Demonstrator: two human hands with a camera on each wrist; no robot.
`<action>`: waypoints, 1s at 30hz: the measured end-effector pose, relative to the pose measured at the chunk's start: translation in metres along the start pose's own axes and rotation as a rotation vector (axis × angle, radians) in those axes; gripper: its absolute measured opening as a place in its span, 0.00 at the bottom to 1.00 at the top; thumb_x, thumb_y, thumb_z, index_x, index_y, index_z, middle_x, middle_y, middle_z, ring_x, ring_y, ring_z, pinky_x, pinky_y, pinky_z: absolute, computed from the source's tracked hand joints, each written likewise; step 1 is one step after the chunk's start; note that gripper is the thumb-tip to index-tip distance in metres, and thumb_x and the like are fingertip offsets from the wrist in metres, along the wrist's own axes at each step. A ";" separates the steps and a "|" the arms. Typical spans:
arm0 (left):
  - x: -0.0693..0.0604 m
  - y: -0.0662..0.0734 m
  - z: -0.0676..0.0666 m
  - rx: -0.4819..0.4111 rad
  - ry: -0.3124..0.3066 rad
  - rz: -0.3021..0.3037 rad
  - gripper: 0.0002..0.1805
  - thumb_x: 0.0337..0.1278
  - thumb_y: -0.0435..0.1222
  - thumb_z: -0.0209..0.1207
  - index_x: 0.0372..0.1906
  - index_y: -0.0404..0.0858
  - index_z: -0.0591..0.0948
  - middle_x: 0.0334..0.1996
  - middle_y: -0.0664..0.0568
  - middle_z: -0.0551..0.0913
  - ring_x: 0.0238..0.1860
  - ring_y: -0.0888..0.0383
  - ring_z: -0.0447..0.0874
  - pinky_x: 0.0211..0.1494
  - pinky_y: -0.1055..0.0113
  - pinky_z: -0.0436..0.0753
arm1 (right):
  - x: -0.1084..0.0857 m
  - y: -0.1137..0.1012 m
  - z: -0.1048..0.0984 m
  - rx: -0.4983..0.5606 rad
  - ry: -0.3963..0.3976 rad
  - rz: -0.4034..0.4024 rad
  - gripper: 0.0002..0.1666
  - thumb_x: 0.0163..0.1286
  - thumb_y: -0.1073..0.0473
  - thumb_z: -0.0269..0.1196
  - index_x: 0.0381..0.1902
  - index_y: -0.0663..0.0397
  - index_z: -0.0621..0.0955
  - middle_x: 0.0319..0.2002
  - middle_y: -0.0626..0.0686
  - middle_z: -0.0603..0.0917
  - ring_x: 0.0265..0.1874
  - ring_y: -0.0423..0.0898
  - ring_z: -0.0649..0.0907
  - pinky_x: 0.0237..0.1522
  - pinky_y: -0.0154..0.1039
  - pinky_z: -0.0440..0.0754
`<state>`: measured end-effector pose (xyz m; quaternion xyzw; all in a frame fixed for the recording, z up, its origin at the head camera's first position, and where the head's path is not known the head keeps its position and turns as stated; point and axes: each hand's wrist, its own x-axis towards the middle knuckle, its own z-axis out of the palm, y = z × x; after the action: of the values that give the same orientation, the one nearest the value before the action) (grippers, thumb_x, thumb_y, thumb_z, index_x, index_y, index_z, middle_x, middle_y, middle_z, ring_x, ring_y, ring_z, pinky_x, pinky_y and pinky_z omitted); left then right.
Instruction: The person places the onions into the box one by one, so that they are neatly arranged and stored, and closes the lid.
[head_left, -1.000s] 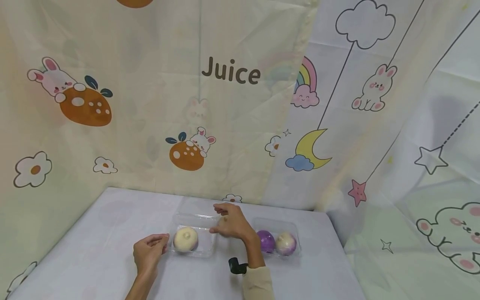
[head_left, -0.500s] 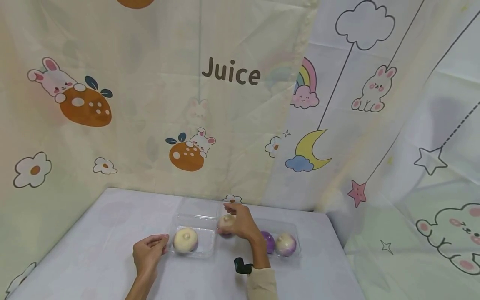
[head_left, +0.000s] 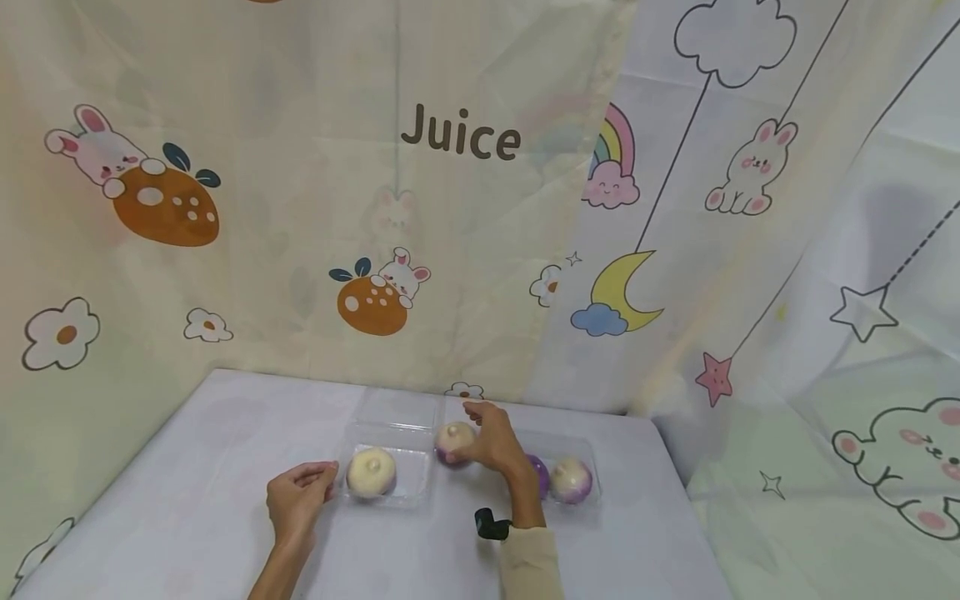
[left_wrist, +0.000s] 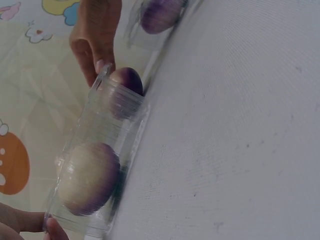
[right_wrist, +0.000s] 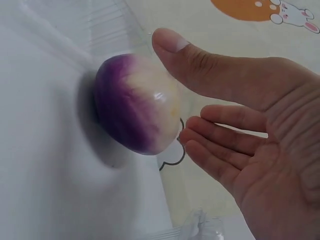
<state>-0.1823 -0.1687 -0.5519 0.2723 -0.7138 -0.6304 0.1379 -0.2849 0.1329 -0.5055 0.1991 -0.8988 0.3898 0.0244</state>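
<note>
My left hand (head_left: 298,504) pinches the left edge of a clear plastic clamshell box (head_left: 412,479), its fingertips (left_wrist: 55,230) showing at that edge in the left wrist view. Inside the box, toward the left, sits a cream-and-purple turnip (head_left: 371,473). A second turnip (head_left: 453,442) rests on the table just outside the box's right side. Beside it is my right hand (head_left: 495,442), thumb and fingers spread. In the right wrist view the thumb and fingers stand close to this turnip (right_wrist: 137,105) without closing round it.
Farther right stands another clear box (head_left: 555,450) holding a turnip (head_left: 572,481) and a purple round one (head_left: 537,477), partly hidden by the right forearm. A white cloth covers the table (head_left: 420,558). Printed curtains (head_left: 480,250) hang behind and beside it.
My right hand has drawn back to the right, from the box's right edge, uncovering the turnip beside the box. The left hand keeps its place. The head view has tilted slightly.
</note>
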 end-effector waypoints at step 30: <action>0.000 0.002 0.000 -0.014 -0.002 -0.005 0.11 0.70 0.29 0.68 0.49 0.24 0.87 0.29 0.48 0.93 0.27 0.59 0.88 0.28 0.74 0.89 | 0.005 0.012 0.010 -0.082 -0.066 0.031 0.53 0.44 0.60 0.90 0.65 0.78 0.80 0.59 0.71 0.88 0.63 0.65 0.86 0.72 0.61 0.84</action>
<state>-0.1831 -0.1687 -0.5498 0.2727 -0.7088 -0.6358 0.1376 -0.2931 0.1312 -0.5192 0.1967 -0.9172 0.3464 -0.0030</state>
